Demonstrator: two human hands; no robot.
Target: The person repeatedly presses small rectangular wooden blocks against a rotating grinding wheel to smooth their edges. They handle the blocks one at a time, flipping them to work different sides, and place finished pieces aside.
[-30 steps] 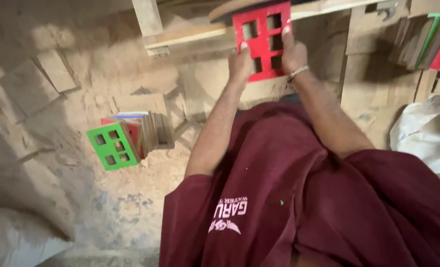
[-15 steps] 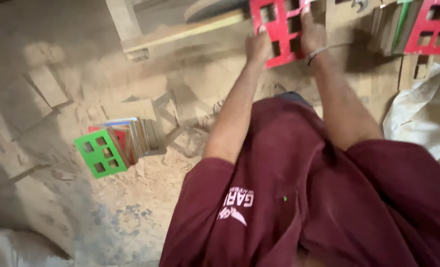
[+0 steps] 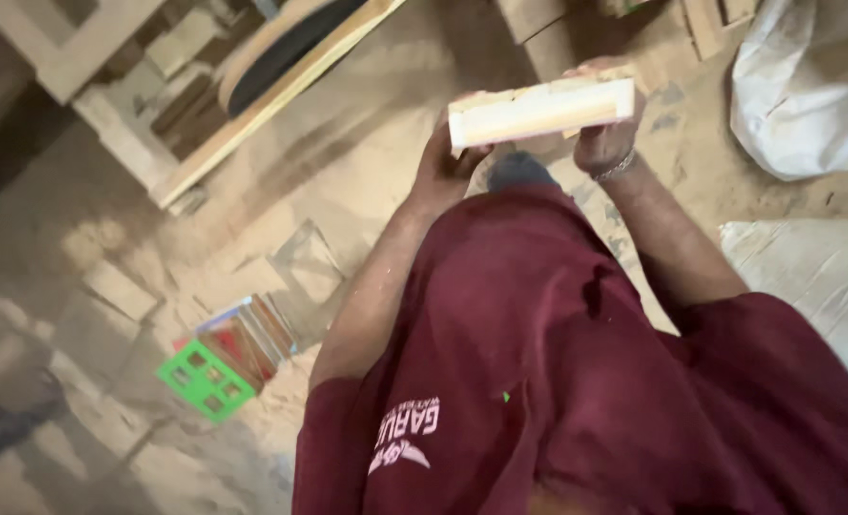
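Both my hands hold one flat wooden panel (image 3: pixel 541 110) in front of me, turned edge-on so that its pale unpainted edge faces the camera. My left hand (image 3: pixel 448 167) grips its left end from below. My right hand (image 3: pixel 607 138), with a bracelet at the wrist, grips its right end. My knees in dark red cloth (image 3: pixel 577 362) fill the lower right of the view.
A stack of painted panels with a green gridded one (image 3: pixel 205 380) in front lies on the sawdust floor at lower left. A wooden frame with a round disc (image 3: pixel 281 43) stands at top left. White sacks (image 3: pixel 806 86) lie at the right.
The red gridded panel has been tipped from face-on to edge-on in my hands and brought nearer. The camera has swung, so the green stack now sits lower left.
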